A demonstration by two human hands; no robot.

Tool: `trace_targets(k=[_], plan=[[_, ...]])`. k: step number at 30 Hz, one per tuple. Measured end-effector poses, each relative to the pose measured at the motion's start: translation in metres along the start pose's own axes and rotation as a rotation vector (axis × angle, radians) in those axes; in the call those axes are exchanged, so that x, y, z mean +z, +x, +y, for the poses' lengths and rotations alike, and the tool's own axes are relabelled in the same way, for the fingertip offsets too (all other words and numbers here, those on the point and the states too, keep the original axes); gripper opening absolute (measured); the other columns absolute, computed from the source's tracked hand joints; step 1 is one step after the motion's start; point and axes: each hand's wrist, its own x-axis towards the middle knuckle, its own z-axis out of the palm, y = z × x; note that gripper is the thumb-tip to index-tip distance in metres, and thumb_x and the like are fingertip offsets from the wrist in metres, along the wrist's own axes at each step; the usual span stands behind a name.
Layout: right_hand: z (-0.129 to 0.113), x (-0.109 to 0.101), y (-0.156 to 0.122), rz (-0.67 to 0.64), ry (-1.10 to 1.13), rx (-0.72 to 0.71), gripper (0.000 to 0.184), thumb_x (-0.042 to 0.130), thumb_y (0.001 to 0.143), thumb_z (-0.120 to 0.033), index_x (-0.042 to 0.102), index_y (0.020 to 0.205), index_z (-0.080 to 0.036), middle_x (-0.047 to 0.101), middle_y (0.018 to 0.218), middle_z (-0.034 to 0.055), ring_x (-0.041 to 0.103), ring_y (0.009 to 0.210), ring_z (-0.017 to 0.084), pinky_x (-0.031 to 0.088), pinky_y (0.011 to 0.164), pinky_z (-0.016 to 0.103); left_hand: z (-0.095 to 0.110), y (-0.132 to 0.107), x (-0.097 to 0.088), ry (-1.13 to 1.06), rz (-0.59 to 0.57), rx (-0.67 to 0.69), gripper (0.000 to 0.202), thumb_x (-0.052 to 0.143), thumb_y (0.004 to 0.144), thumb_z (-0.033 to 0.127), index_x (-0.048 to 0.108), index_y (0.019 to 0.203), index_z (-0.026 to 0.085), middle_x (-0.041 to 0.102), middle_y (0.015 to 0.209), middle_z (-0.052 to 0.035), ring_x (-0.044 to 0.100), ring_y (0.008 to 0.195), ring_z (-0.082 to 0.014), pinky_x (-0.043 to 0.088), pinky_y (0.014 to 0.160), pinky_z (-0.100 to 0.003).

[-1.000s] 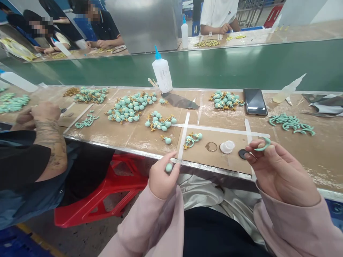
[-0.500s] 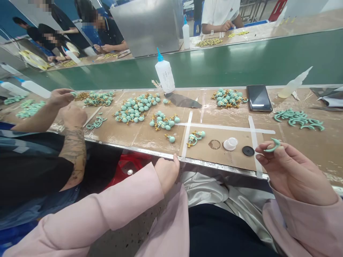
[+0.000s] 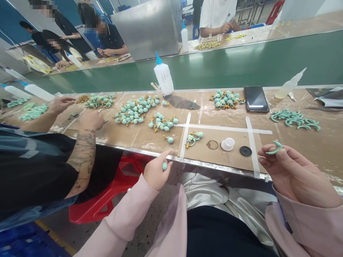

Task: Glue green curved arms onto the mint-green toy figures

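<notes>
My left hand (image 3: 155, 172) is below the table's metal edge, fingers curled round a small teal ball-shaped toy head (image 3: 164, 166). My right hand (image 3: 291, 173) is raised at the right, pinching a curved teal piece (image 3: 274, 148) between thumb and fingertips. On the cardboard-covered table (image 3: 134, 134) ahead lie a few finished teal figures (image 3: 193, 137), a small white cup (image 3: 228, 144), a black cap (image 3: 245, 151) and a ring mark (image 3: 212, 144). Heaps of teal heads (image 3: 135, 109) lie further left, and a pile of curved teal pieces (image 3: 294, 119) is at the right.
A glue bottle with a blue tip (image 3: 163, 75) and a black phone (image 3: 256, 99) stand at the table's far edge by the green conveyor (image 3: 241, 64). A co-worker's tattooed arm (image 3: 84, 150) works at the left. A red stool (image 3: 112, 192) is below. More people sit across the belt.
My left hand has turned and now shows the teal head in its fingers again. The co-worker's hands have moved down onto the table. My right hand has barely moved.
</notes>
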Motion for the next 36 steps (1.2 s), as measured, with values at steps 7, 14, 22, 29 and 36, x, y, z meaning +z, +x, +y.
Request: trace_targets(k=[7,14,22,29,36], plan=[[0.002,-0.007,0.002,0.009,-0.045,0.018,0.025,0.083,0.065,-0.039,0.073,0.081,-0.023,0.066,0.090,0.0018,0.060,0.086,0.016,0.056,0.068,0.019,-0.004,-0.004,0.013,0.051,-0.163,0.031,0.071,0.054,0.083,0.023,0.028,0.149,0.025,0.070,0.073,-0.0017,0.068,0.071,-0.0228,0.043,0.062,-0.029],[0.017,-0.016,0.003,0.082,-0.084,0.067,0.022,0.081,0.061,-0.038,0.072,0.077,-0.025,0.066,0.094,0.0057,0.063,0.088,0.021,0.059,0.068,0.020,-0.012,-0.008,0.010,0.133,-0.163,-0.040,0.073,0.053,0.084,0.026,0.024,0.150,0.028,0.073,0.078,-0.0048,0.069,0.075,-0.0251,0.045,0.064,-0.031],[0.029,-0.006,0.008,0.064,-0.100,0.089,0.024,0.079,0.060,-0.040,0.073,0.078,-0.026,0.065,0.093,0.0073,0.064,0.091,0.022,0.058,0.070,0.017,-0.011,-0.005,0.013,0.149,-0.163,-0.082,0.078,0.054,0.082,0.024,0.019,0.152,0.018,0.074,0.079,-0.0106,0.069,0.073,-0.0296,0.045,0.061,-0.034],[0.027,-0.007,0.010,0.086,-0.195,0.030,0.018,0.075,0.059,-0.044,0.072,0.074,-0.035,0.063,0.096,0.0031,0.061,0.096,0.026,0.060,0.076,0.027,-0.018,-0.008,0.015,0.045,-0.218,-0.065,0.074,0.051,0.086,0.026,0.017,0.152,0.026,0.071,0.076,-0.0049,0.068,0.075,-0.0243,0.046,0.066,-0.030],[0.028,-0.026,0.028,0.177,-0.223,-0.077,0.016,0.076,0.054,-0.045,0.070,0.066,-0.036,0.060,0.084,0.0044,0.058,0.079,0.027,0.056,0.061,0.044,-0.038,-0.007,0.016,-0.077,-0.179,-0.050,0.071,0.059,0.079,0.027,0.035,0.145,0.035,0.069,0.077,-0.0015,0.065,0.076,-0.0229,0.044,0.068,-0.029]])
